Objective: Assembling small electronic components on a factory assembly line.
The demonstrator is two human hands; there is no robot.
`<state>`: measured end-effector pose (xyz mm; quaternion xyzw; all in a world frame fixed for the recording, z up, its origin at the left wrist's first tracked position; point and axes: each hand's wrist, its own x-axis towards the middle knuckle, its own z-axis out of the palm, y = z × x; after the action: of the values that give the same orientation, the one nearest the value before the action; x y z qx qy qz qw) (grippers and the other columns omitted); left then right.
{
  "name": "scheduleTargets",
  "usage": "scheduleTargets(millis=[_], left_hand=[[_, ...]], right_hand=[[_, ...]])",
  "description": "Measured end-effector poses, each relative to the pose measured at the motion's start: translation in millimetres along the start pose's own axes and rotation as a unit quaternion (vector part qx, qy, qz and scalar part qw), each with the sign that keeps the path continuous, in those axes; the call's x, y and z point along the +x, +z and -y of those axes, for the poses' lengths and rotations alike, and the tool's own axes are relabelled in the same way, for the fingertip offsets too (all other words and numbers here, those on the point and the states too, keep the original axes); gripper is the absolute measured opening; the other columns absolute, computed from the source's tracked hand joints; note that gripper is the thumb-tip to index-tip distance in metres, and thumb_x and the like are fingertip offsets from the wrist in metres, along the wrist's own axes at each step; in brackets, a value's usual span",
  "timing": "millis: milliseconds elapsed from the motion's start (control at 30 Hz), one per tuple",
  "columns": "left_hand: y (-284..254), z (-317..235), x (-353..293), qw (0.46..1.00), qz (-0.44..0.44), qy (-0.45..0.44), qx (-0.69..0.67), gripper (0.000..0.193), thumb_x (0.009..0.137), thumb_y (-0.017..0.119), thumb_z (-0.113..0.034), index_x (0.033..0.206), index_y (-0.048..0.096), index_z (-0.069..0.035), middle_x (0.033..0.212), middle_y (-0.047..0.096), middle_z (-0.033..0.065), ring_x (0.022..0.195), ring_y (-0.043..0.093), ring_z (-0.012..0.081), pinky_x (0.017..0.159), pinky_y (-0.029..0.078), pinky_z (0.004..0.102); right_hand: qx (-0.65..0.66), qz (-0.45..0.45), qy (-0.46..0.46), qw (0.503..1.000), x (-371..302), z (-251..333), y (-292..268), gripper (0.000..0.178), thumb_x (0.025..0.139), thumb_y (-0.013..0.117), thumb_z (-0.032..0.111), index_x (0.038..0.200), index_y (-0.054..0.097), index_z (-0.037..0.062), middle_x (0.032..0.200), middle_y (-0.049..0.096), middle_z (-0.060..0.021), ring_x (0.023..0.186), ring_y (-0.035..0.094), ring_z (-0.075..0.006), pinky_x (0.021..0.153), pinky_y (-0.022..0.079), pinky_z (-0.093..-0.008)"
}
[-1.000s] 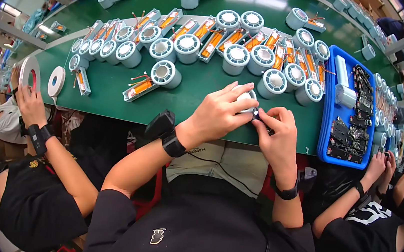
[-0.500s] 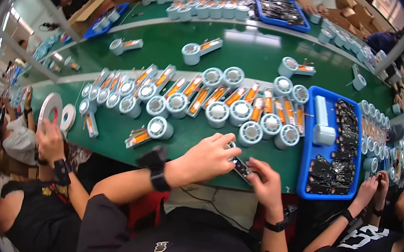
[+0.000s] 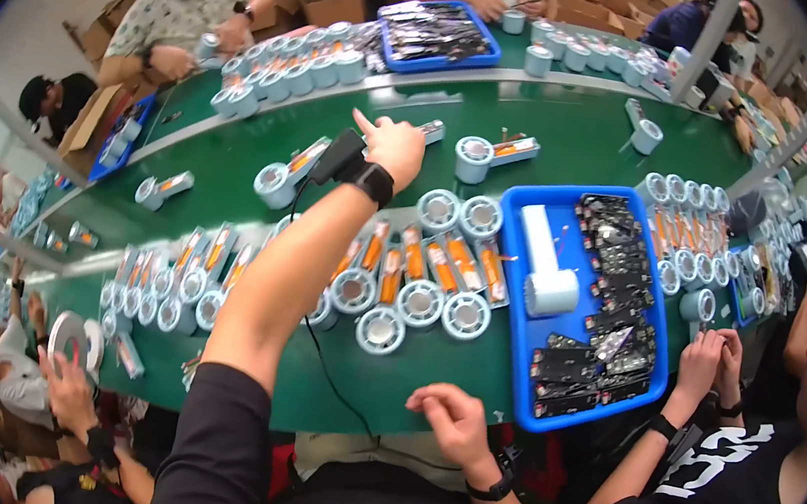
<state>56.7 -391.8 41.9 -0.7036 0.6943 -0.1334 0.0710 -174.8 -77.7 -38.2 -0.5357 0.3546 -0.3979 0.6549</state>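
Note:
My left arm stretches far across the green bench, and my left hand (image 3: 395, 153) is over the belt, its index finger pointing out. Beside its fingers pokes the handle of a light blue handheld fan (image 3: 433, 133); the rest is hidden by the hand, which appears closed round it. Whether that fan rests on the belt, I cannot tell. Low over the near edge, my right hand (image 3: 453, 421) is loosely curled, fingers a little apart, with nothing visible in it. Below my left forearm stand rows of fan housings (image 3: 420, 303) with orange batteries in their handles.
A blue tray (image 3: 508, 305) of black circuit boards and one pale fan stands right of the rows. More fans (image 3: 475, 158) lie along the belt. White tape rolls (image 3: 75, 341) are at left. A co-worker's hands (image 3: 708, 360) work at right; others sit opposite.
My left hand has swung from the near edge out to the belt, leaving my right hand. The handle with its dark board is gone from between them. The view has turned right.

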Motion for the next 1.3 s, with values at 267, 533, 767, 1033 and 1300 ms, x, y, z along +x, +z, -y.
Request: scheduleTargets(millis=[267, 533, 767, 1033, 1300], left_hand=[[1.6, -87.7, 50.3, 0.962, 0.027, 0.155, -0.222, 0.049, 0.086, 0.073, -0.025, 0.134, 0.063, -0.017, 0.129, 0.067, 0.0148, 0.12, 0.061, 0.043, 0.094, 0.057, 0.0547], [-15.2, 68.8, 33.4, 0.984, -0.046, 0.052, -0.165, 0.063, 0.09, 0.075, -0.033, 0.142, 0.046, -0.01, 0.115, 0.066, 0.0237, 0.094, 0.07, 0.0459, 0.082, 0.06, 0.0519], [46.7, 201.8, -45.8, 0.984, 0.083, -0.056, -0.149, 0.051, 0.099, 0.064, -0.036, 0.143, 0.049, -0.014, 0.126, 0.063, 0.0211, 0.11, 0.063, 0.0473, 0.1, 0.051, 0.0562], [46.1, 155.1, -51.4, 0.931, 0.147, -0.041, -0.332, 0.101, 0.075, 0.06, -0.086, 0.141, 0.063, -0.011, 0.14, 0.057, 0.0207, 0.133, 0.049, 0.0417, 0.113, 0.039, 0.0538], [46.9, 146.2, -65.1, 0.959, 0.122, -0.06, -0.247, 0.097, 0.057, 0.082, -0.074, 0.132, 0.071, -0.013, 0.138, 0.055, 0.0176, 0.13, 0.046, 0.0427, 0.102, 0.049, 0.0564]], right_hand=[[0.027, 0.029, 0.004, 0.999, 9.5, 0.7, 2.1, 0.016, 0.1, 0.054, -0.004, 0.107, 0.069, -0.005, 0.097, 0.074, -0.0129, 0.091, 0.071, -0.0186, 0.081, 0.057, -0.0302], [0.042, 0.029, -0.008, 0.999, 9.0, 1.3, -2.6, 0.016, 0.101, 0.054, -0.004, 0.107, 0.068, -0.0053, 0.094, 0.072, -0.0129, 0.087, 0.07, -0.0186, 0.078, 0.057, -0.03], [0.047, 0.008, -0.023, 0.999, 12.1, -3.8, 0.2, 0.015, 0.102, 0.055, -0.001, 0.106, 0.068, -0.0055, 0.094, 0.072, -0.012, 0.085, 0.07, -0.018, 0.077, 0.056, -0.0297], [0.022, -0.064, -0.046, 0.997, 10.8, -11.4, -2.0, 0.013, 0.103, 0.056, 0.004, 0.105, 0.066, -0.0047, 0.091, 0.07, -0.0123, 0.082, 0.066, -0.0167, 0.075, 0.053, -0.0286], [0.006, -0.049, -0.062, 0.997, 14.9, -13.9, 7.8, 0.014, 0.104, 0.055, 0.005, 0.106, 0.065, -0.0049, 0.091, 0.068, -0.0121, 0.081, 0.063, -0.0164, 0.074, 0.049, -0.0283]])
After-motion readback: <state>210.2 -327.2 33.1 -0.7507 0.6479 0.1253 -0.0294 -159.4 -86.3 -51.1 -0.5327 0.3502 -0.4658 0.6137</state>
